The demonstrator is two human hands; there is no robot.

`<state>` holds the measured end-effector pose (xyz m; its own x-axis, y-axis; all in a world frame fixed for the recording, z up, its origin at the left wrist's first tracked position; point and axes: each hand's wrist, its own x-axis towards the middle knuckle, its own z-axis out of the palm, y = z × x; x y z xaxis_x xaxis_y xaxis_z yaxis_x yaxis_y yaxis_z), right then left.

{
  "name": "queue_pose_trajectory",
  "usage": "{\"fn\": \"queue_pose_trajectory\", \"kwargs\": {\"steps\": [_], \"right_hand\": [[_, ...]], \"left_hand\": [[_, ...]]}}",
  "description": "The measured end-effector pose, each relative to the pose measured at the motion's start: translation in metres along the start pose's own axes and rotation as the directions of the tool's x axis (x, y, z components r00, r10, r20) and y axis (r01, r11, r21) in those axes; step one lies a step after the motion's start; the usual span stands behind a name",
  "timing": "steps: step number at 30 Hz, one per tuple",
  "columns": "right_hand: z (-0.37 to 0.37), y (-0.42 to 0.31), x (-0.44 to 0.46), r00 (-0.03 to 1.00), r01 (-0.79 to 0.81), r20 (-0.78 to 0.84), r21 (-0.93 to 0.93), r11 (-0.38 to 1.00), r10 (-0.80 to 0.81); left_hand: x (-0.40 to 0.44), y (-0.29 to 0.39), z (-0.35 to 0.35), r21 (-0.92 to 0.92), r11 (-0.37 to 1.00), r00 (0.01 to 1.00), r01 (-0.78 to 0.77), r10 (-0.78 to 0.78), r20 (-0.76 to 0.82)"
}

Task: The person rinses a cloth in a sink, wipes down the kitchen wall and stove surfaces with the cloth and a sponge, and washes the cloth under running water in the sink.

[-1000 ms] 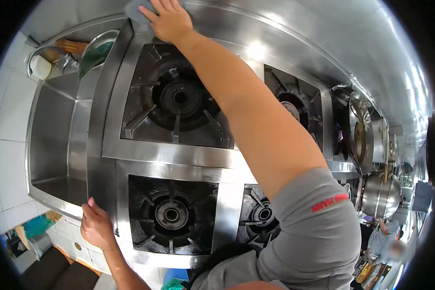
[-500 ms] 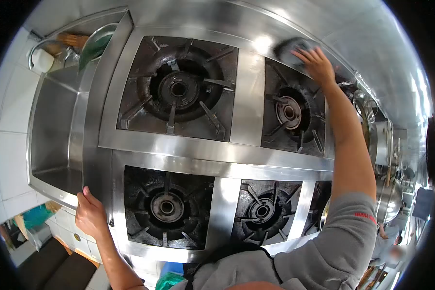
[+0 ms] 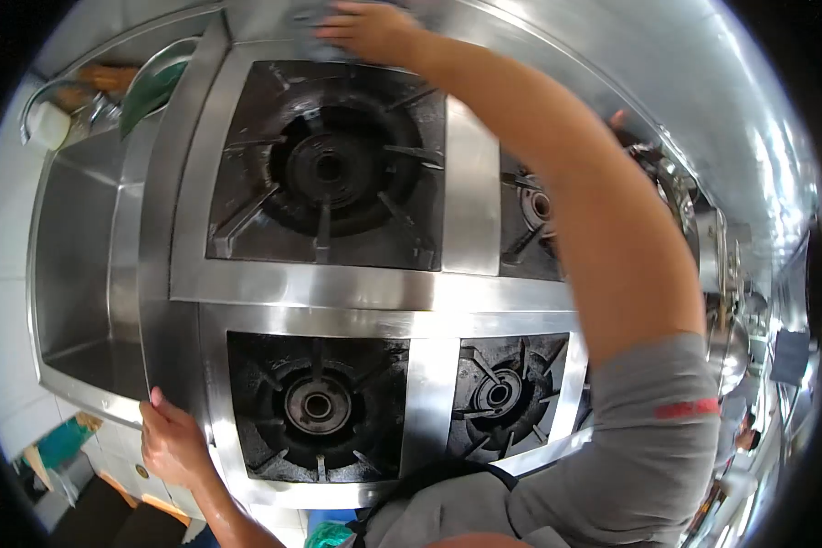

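My right hand (image 3: 372,33) presses a grey cloth (image 3: 307,27) onto the steel strip behind the large rear-left burner (image 3: 329,166). Motion blurs the cloth, and part of it lies hidden under the fingers. My left hand (image 3: 173,444) grips the front corner of the steel divider (image 3: 168,338) between sink and stove, with the thumb on top and the other fingers mostly out of sight. Stretched over the stove, my right arm covers much of the rear-right burner (image 3: 537,203). In front sit two smaller burners, a left one (image 3: 318,406) and a right one (image 3: 498,393).
A steel sink (image 3: 82,265) lies to the left, with a faucet (image 3: 41,96) and a bowl (image 3: 160,78) at its back. Metal pots (image 3: 726,352) stand on the right. A steel wall (image 3: 694,100) rises behind the stove. Another person (image 3: 744,438) is at the far right.
My right hand has swept left with the cloth along the back strip, from behind the rear-right burner to behind the rear-left one. The left hand keeps its grip; the view has shifted slightly.
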<state>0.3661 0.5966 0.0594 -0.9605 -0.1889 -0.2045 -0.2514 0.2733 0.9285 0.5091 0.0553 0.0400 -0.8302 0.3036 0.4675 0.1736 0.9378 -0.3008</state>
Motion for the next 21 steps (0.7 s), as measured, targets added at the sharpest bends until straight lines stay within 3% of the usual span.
{"fn": "queue_pose_trajectory", "kwargs": {"steps": [1, 4, 8, 10, 12, 14, 16, 18, 19, 20, 21], "right_hand": [[-0.016, 0.000, 0.027, 1.000, -0.006, 0.021, -0.002, 1.000, 0.006], [-0.043, -0.006, 0.095, 0.994, -0.044, -0.078, 0.389, 0.920, 0.080], [-0.047, -0.005, 0.092, 0.981, -0.037, -0.163, 0.369, 0.929, 0.104], [-0.027, -0.011, 0.071, 0.961, -0.058, -0.198, 0.532, 0.845, 0.190], [-0.002, -0.012, 0.033, 0.950, -0.089, -0.212, 0.515, 0.852, 0.228], [0.015, -0.003, -0.027, 0.979, -0.201, 0.148, 0.826, 0.526, 0.141], [0.071, -0.019, -0.089, 0.977, -0.103, -0.014, 0.846, 0.523, 0.215], [0.109, -0.032, -0.163, 0.926, -0.138, -0.073, 0.850, 0.509, 0.371], [0.122, -0.029, -0.193, 0.933, -0.270, 0.148, 0.890, 0.368, 0.327], [0.137, -0.033, -0.229, 0.901, -0.276, 0.158, 0.927, 0.253, 0.404], [0.158, -0.037, -0.257, 0.867, -0.381, 0.303, 0.915, 0.135, 0.397]], "left_hand": [[0.000, 0.000, -0.002, 0.031, 1.000, 0.999, -0.003, 0.002, 0.032], [-0.001, -0.002, 0.001, 0.035, 0.999, 0.999, 0.007, -0.009, 0.032], [-0.001, -0.002, 0.000, 0.048, 0.999, 1.000, 0.012, -0.013, 0.023], [0.001, 0.002, -0.001, 0.041, 0.999, 1.000, 0.005, -0.006, 0.010], [-0.001, 0.001, -0.002, 0.041, 0.999, 1.000, -0.011, 0.011, 0.004], [-0.003, -0.001, 0.000, 0.083, 0.995, 0.995, 0.051, -0.058, 0.085], [0.000, 0.002, -0.007, 0.105, 0.994, 0.991, 0.037, -0.050, 0.123], [-0.001, 0.002, -0.006, 0.108, 0.993, 0.989, 0.044, -0.059, 0.136], [-0.002, 0.003, -0.006, 0.106, 0.994, 0.991, 0.038, -0.051, 0.125], [-0.002, 0.004, -0.006, 0.102, 0.994, 0.989, 0.050, -0.064, 0.136], [-0.001, 0.003, -0.007, 0.100, 0.993, 0.986, 0.063, -0.078, 0.148]]}}
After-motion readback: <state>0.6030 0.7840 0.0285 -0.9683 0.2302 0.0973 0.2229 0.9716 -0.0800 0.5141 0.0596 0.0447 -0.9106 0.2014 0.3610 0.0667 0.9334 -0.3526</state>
